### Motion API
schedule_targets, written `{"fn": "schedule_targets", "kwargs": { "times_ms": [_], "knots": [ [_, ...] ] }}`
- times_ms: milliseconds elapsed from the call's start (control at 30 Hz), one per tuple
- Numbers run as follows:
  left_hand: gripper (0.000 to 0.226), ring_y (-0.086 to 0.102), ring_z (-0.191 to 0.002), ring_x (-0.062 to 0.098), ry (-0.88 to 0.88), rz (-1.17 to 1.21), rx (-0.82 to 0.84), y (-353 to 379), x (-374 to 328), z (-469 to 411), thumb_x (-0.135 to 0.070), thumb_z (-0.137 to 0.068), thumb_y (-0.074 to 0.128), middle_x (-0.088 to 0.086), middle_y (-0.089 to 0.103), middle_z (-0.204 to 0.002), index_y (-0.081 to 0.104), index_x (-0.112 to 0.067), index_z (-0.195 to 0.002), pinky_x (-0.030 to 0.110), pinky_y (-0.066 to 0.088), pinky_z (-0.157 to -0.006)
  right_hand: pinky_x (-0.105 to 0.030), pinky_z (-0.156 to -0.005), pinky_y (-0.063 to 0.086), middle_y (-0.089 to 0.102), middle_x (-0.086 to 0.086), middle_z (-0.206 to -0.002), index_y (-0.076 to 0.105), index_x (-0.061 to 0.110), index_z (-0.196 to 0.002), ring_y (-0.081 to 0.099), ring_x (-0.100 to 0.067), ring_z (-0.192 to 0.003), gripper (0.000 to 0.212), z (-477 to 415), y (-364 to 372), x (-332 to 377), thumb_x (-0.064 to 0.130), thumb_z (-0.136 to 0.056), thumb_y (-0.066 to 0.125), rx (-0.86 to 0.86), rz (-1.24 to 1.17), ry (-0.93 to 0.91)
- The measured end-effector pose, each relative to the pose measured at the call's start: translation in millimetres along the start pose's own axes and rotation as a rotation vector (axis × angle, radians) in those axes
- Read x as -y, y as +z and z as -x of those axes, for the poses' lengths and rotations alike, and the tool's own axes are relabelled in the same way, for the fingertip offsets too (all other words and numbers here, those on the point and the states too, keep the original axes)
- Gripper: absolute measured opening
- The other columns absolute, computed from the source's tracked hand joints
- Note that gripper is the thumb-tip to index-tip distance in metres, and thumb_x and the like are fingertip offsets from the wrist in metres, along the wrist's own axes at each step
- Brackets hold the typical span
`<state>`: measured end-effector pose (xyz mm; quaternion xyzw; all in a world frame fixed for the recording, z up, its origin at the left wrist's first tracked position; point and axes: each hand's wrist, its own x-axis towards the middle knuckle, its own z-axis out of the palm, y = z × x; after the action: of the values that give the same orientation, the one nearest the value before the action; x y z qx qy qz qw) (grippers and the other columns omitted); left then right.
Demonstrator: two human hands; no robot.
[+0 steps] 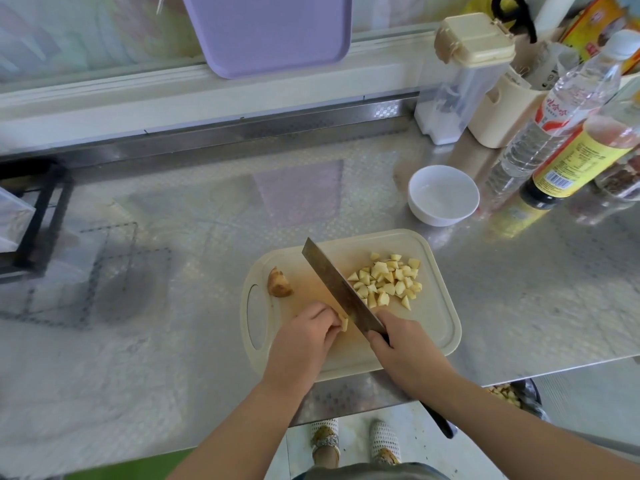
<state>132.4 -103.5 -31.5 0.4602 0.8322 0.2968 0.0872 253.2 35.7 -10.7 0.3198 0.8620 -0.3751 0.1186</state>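
Left hand (304, 336) pinches pale-yellow peeled chunk (343, 323), near-centre on cream plastic cutting board (437, 329). Right hand (401, 344) grips steel cleaver (337, 289); blade runs far-left to near-right, just right of chunk. Diced pile (388, 282) beyond blade, right.

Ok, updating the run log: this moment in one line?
left hand: holds pale-yellow strip on cutting board | right hand: grips cleaver against strip | diced pieces: right of blade
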Motion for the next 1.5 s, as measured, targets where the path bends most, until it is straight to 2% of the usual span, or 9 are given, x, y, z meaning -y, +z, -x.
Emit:
{"fn": "schedule_targets", "kwargs": {
  "times_ms": [267, 500, 667, 833, 933, 1100, 1200, 1333, 1500],
  "knots": [
    [0.006, 0.064, -0.065, 0.019, 0.149, -0.113, 0.004, -2.3, 6.9, 8.6, -0.015, -0.09, 0.07, 0.001, 0.066, -0.089, 0.073, -0.011, -0.088, 0.034, 0.054, -0.056, -0.04, -0.064, 0.051, 0.063, -0.007, -0.076, 0.052, 0.018, -0.087, 0.059, -0.023, -0.066, 0.016, 2.9, -2.8, 0.0, 0.027, -0.1, 0.048, 0.021, -0.089, 0.013],
    [0.005, 0.063, -0.069, 0.014, 0.113, -0.043, -0.035, -0.2, 11.1, 16.8, -0.014, -0.085, 0.074, -0.003, 0.065, -0.091, 0.07, -0.012, -0.088, 0.029, 0.054, -0.06, -0.042, -0.066, 0.052, 0.063, -0.009, -0.079, 0.054, 0.015, -0.093, 0.061, -0.028, -0.071, 0.016, 3.7, -6.7, 2.4, 0.027, -0.1, 0.047, 0.025, -0.089, -0.001],
    [0.029, 0.06, -0.075, 0.008, -0.028, -0.029, 0.025, -3.9, 10.3, 11.5, -0.03, -0.085, 0.074, -0.009, 0.064, -0.094, 0.067, -0.019, -0.111, 0.026, 0.054, -0.065, -0.043, -0.068, 0.052, 0.063, -0.007, -0.079, 0.055, 0.016, -0.095, 0.061, -0.025, -0.071, 0.014, 3.2, -8.3, 1.2, 0.027, -0.1, 0.047, 0.026, -0.083, -0.008],
    [0.019, 0.056, -0.085, 0.005, -0.119, 0.022, 0.121, -9.2, 11.1, 2.7, -0.036, -0.084, 0.072, -0.014, 0.057, -0.101, 0.067, -0.025, -0.099, 0.019, 0.048, -0.073, -0.042, -0.07, 0.052, 0.064, -0.005, -0.08, 0.056, 0.017, -0.096, 0.061, -0.023, -0.072, 0.016, 1.5, -7.9, 0.8, 0.028, -0.1, 0.047, 0.023, -0.076, -0.008],
    [0.019, 0.054, -0.081, 0.001, -0.253, 0.017, 0.169, -10.0, 10.0, -0.7, -0.043, -0.082, 0.072, -0.018, 0.057, -0.093, 0.059, -0.031, -0.09, 0.011, 0.04, -0.064, -0.039, -0.068, 0.05, 0.064, -0.004, -0.079, 0.055, 0.017, -0.095, 0.061, -0.022, -0.073, 0.015, 1.3, -6.7, 0.0, 0.029, -0.101, 0.047, 0.018, -0.065, -0.011],
    [0.02, 0.056, -0.069, -0.003, -0.455, 0.039, 0.18, -10.6, 4.3, -5.7, -0.049, -0.081, 0.072, -0.018, 0.06, -0.074, 0.056, -0.037, -0.079, 0.012, 0.038, -0.057, -0.036, -0.068, 0.049, 0.063, -0.003, -0.08, 0.055, 0.018, -0.093, 0.06, -0.02, -0.074, 0.016, 0.5, -4.4, 1.5, 0.029, -0.101, 0.047, 0.027, -0.06, -0.008],
    [0.015, 0.059, -0.071, -0.005, -0.517, 0.116, 0.184, -14.1, 6.6, -8.9, -0.043, -0.082, 0.074, -0.02, 0.063, -0.075, 0.06, -0.037, -0.08, 0.011, 0.041, -0.061, -0.033, -0.064, 0.048, 0.062, -0.001, -0.078, 0.055, 0.018, -0.092, 0.06, -0.018, -0.071, 0.016, 0.6, -2.8, 1.6, 0.029, -0.101, 0.047, 0.031, -0.053, -0.007],
    [0.017, 0.061, -0.082, -0.004, -0.522, 0.2, 0.234, -16.2, 7.1, -14.0, -0.029, -0.085, 0.074, -0.02, 0.066, -0.089, 0.071, -0.028, -0.102, 0.008, 0.043, -0.073, -0.029, -0.06, 0.042, 0.06, -0.001, -0.076, 0.053, 0.018, -0.088, 0.054, -0.014, -0.066, 0.017, 1.2, 1.4, 5.0, 0.028, -0.1, 0.047, 0.03, -0.053, 0.005],
    [0.006, 0.061, -0.079, -0.004, -0.573, 0.223, 0.172, -14.2, 3.2, -10.4, -0.026, -0.086, 0.074, -0.017, 0.069, -0.086, 0.074, -0.025, -0.092, 0.006, 0.04, -0.067, -0.028, -0.056, 0.039, 0.062, -0.008, -0.079, 0.052, 0.014, -0.087, 0.049, -0.014, -0.061, 0.018, 3.7, 7.0, 10.2, 0.027, -0.099, 0.048, 0.035, -0.113, 0.043]
  ]
}}
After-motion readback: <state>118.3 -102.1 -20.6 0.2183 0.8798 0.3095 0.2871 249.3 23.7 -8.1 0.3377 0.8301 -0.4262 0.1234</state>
